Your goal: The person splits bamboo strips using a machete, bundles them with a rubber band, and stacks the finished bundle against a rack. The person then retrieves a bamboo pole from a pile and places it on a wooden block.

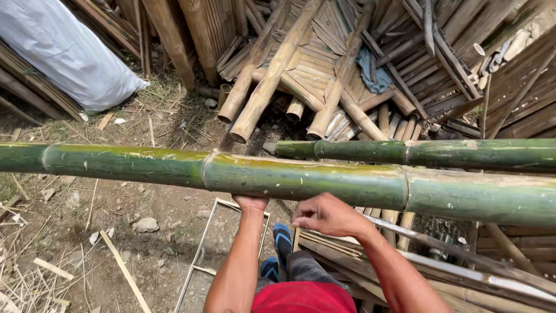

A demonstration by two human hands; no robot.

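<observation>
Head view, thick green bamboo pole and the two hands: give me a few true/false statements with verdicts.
1. The left hand supports the thick green bamboo pole from below. True.
2. The right hand grips a saw. False: it holds nothing and sits by the pole's lower edge.
3. A thinner green bamboo pole lies behind the thick one. True.
4. The white plastic sack sits at lower right. False: upper left.
5. Dry tan bamboo poles are piled beyond. True.
</observation>
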